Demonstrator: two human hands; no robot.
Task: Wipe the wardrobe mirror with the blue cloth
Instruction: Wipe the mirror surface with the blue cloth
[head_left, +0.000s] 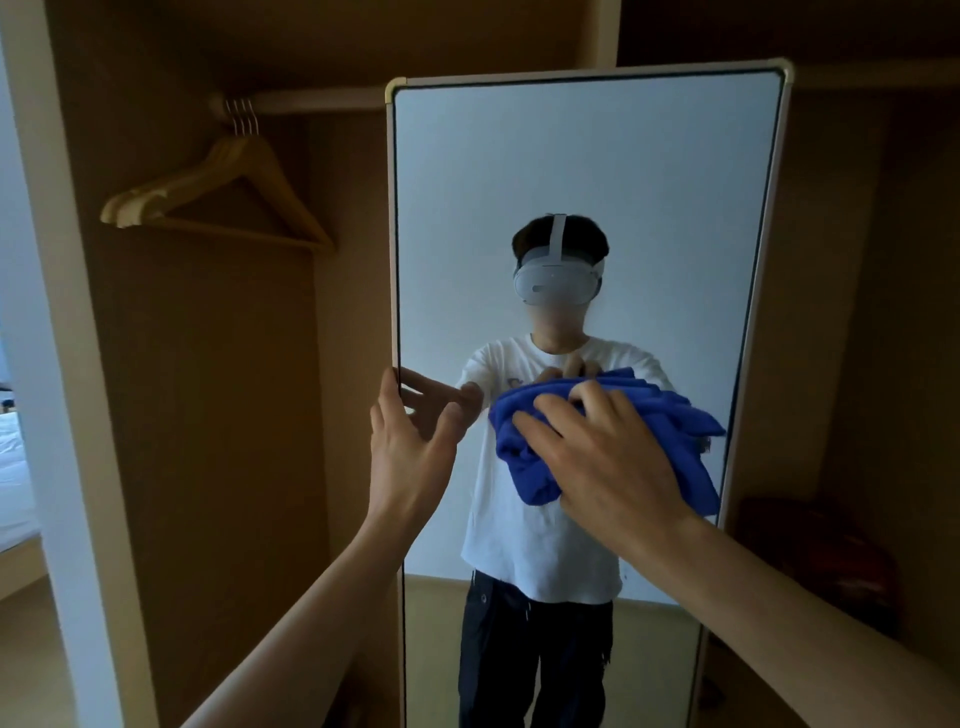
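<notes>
Blue cloth (675, 421), bunched under my right hand (608, 457), is pressed to the wardrobe mirror (587, 182) right of the glass's centre, at chest height of the reflected figure. The fingers are spread and bent into its folds, gripping as they press. Nearest the camera, both bare forearms reach up from the lower edge.

My left hand (410, 441) holds nothing. Its fingers are loose and splayed, with the thumb at the mirror frame (392, 234) on the left side. One fingertip seems to meet its own reflection, so I judge that it steadies the panel.

By my reading the wiping is under way in the middle band, with the tall upper stretch and the lower part yet to be covered. No smear shows plainly enough to tell cleaned glass from uncleaned. The next move calls for an even sweep toward the left frame or upward, with the cloth kept flat and its hanging tail kept from dragging, while the free hand braces against any swing.

The glass is smooth, edged by a dark seal and a pale frame with brass-coloured corners. It gives back a person in a white T-shirt, dark trousers and a white headset before a pale wall.

Beyond, to the left, wooden hangers (228, 192) hang on a rail (311, 101) inside the brown wardrobe (208, 364). At far left is a bed (10, 457) with white sheets. At far right is a dark reddish object (810, 561) that I cannot identify.
</notes>
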